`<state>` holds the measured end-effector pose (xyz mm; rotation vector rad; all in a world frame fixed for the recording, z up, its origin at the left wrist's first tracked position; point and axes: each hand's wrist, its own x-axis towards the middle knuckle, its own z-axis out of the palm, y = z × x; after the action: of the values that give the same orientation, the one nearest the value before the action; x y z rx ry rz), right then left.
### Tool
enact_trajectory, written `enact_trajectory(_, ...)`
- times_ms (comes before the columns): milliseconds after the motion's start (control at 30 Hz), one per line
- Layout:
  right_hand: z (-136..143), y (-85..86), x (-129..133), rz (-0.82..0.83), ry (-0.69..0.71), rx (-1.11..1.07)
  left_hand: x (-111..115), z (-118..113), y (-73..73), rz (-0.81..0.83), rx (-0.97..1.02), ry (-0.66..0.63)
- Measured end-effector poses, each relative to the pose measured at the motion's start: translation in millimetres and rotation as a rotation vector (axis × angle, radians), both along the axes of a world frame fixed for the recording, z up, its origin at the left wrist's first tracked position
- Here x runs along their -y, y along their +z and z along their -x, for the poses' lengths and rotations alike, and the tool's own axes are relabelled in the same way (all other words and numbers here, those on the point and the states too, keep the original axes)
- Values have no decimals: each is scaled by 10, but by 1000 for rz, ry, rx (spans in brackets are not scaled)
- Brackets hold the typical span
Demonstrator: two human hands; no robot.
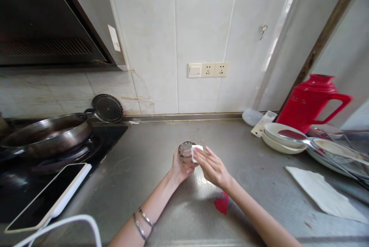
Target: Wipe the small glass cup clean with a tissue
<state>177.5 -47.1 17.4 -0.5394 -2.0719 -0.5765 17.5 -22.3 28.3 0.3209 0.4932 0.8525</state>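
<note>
My left hand (pixel 181 169) is wrapped round a clear drinking glass (pixel 185 152) held above the metal counter, its round rim facing up toward me. Against the right side of the glass, my right hand (pixel 215 169) presses a small folded white tissue (pixel 196 154) under its fingertips. Part of the glass is hidden behind the tissue and fingers. Below my right wrist a red scrap (pixel 221 203) lies on the counter (pixel 138 154).
At left, a metal pan (pixel 66 135) sits on the black stove beside a phone (pixel 47 197) with a white cable. A red thermos (pixel 308 103), white bowls (pixel 284 147) and plates stand at right, near a white paper sheet (pixel 323 191). Wall sockets (pixel 208 70) are ahead.
</note>
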Motion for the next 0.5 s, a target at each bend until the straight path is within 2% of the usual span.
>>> enact_trajectory(133,114,-37,-14,122,-39,-280,4,-11,-25,-116,0,-25)
enact_trajectory(267,218,38,17,256,-37,-500,-10,-22,-54,-246,0,-38)
enact_trajectory(400,241,143,34,418,-92,-589,0,-21,-3,-293,-116,-64)
enact_trajectory(500,226,177,6,457,-88,-594,17,-26,35,-323,-236,-57)
